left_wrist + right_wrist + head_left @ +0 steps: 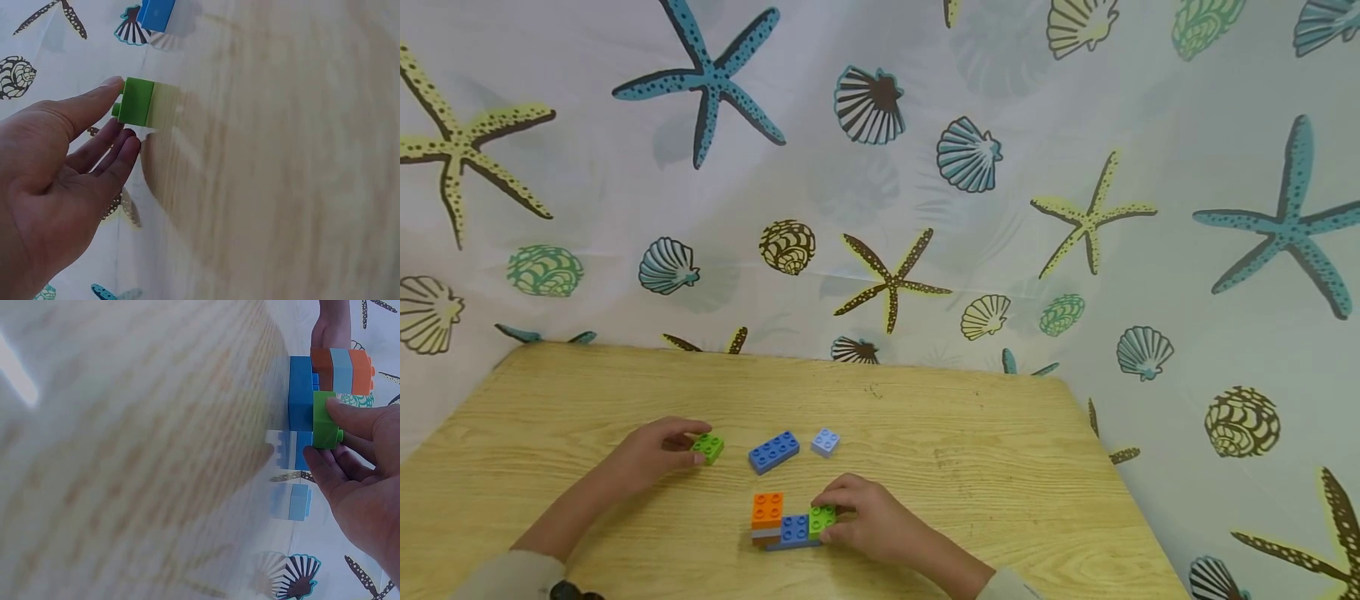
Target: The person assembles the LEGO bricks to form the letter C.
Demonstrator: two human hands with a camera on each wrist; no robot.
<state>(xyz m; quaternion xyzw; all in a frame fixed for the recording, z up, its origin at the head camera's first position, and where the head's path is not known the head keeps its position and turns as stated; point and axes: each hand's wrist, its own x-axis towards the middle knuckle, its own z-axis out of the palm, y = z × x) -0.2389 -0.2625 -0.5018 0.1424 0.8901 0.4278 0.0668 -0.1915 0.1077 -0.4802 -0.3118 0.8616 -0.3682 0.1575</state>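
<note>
My left hand point(653, 452) pinches a square green brick point(709, 448) on the table, thumb on one side and fingers on the other; its studs face up. With thumb and fingers, my right hand point(874, 518) grips another green brick point(324, 422) at the right end of a long blue brick point(794, 530). On that blue brick's left end stands a stack: an orange brick point(767, 508) on top, a light blue one point(341, 370) in the middle and a brown-orange one point(321, 370) at the bottom. Bare blue studs show between stack and green brick.
Behind the built piece lie a loose blue brick point(774, 452) with two rows of studs and a small light blue brick point(825, 442). The wood-grain table point(970, 467) meets a shell-and-starfish patterned cloth point(910, 192) at its back and sides.
</note>
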